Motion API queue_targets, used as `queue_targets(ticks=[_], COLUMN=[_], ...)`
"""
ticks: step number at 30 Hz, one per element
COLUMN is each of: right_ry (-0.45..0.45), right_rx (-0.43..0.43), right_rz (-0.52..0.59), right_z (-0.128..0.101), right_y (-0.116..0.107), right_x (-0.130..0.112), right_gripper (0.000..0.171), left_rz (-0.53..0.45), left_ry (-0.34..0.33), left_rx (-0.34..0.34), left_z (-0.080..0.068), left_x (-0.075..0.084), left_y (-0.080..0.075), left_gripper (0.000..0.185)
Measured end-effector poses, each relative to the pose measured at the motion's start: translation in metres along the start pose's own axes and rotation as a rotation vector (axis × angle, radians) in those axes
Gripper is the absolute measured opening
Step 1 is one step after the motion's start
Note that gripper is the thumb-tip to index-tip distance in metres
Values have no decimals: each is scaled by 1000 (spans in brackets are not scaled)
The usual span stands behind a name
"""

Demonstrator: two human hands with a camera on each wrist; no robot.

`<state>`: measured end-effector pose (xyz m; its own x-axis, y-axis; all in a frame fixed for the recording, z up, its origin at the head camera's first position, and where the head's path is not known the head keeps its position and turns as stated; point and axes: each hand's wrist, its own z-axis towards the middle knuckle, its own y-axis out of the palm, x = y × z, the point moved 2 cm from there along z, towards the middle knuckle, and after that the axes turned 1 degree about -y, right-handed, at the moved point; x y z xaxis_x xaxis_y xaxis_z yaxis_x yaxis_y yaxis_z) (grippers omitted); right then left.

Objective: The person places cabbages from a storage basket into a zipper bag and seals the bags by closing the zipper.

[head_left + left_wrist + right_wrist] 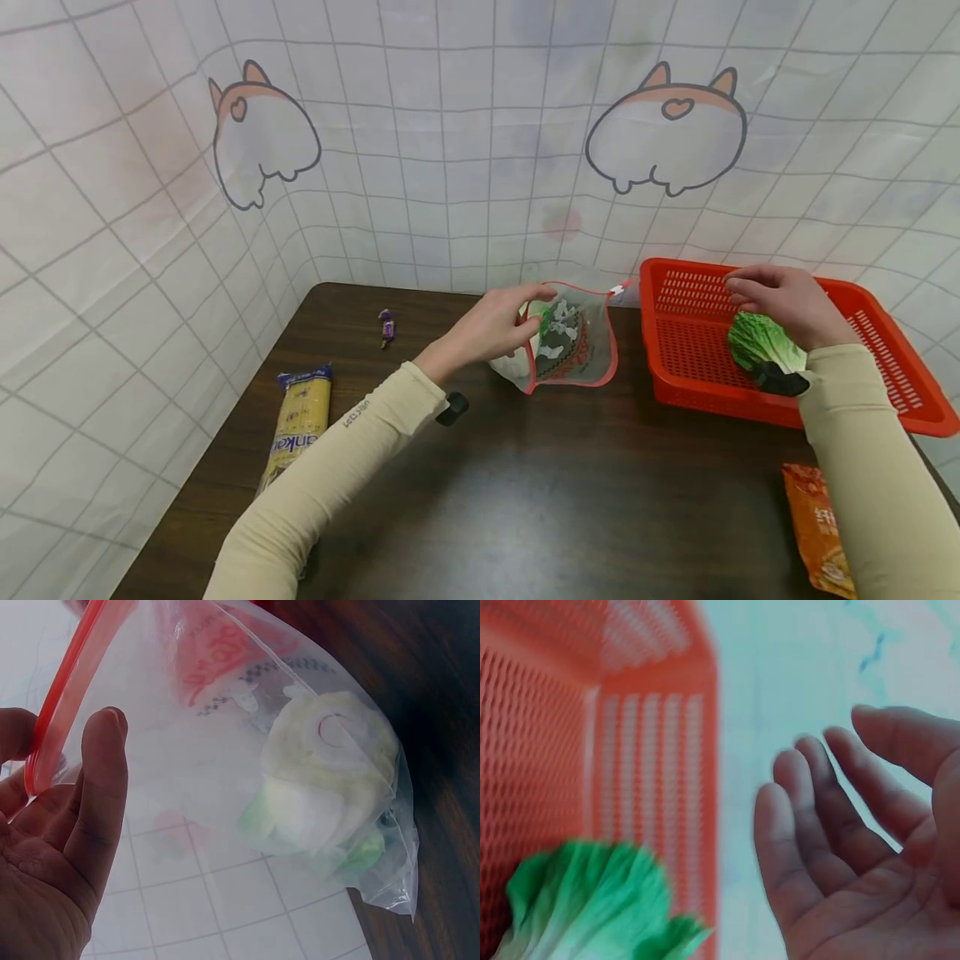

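Observation:
My left hand [491, 325] holds the red-edged mouth of a clear zip bag [592, 354], with the edge passing between its fingers. The bag gapes open on the table. Inside lies a head of cabbage [330, 772], its pale cut base showing through the plastic in the left wrist view. Over a red plastic basket [678, 387] hovers my right hand [795, 304], fingers loosely bent and holding nothing. Below it in the basket is a green leafy cabbage [757, 337], whose leaves [592, 900] also show in the right wrist view.
At the left lies a yellow pack of noodles [303, 408], partly behind my left sleeve. A small purple wrapped candy [386, 327] is farther back. An orange snack packet [817, 525] sits at the right, partly covered by my right sleeve. Patterned cloth [465, 167] hangs behind the table.

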<state>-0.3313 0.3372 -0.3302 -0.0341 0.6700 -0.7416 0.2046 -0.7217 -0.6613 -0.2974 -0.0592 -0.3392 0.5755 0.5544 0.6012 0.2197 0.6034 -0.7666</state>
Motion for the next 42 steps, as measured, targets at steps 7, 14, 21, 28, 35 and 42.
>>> queue_targets(ticks=[7,14,21,28,35,42], right_ry=[45,75,116,135,143,137], right_rx=[60,96,138,-73,-278,-409], right_rz=[-83,-88,-32,-134,-256,-251], right_z=[3,-2,-3,-2,-8,-13], right_y=[-18,-31,-36,-42,-44,-44], right_x=[51,70,85,105,120,118], right_gripper=[75,75,76,79,72,73], left_rz=[18,23,40,26,19,17], left_ry=[-10,-5,0,-12,-27,-19], left_rx=[4,0,7,-7,-17,-20], left_z=[1,1,2,1,0,-1], left_x=[3,4,4,4,5,3], left_y=[-1,-2,-2,-1,0,1], left_gripper=[44,45,45,45,46,46])
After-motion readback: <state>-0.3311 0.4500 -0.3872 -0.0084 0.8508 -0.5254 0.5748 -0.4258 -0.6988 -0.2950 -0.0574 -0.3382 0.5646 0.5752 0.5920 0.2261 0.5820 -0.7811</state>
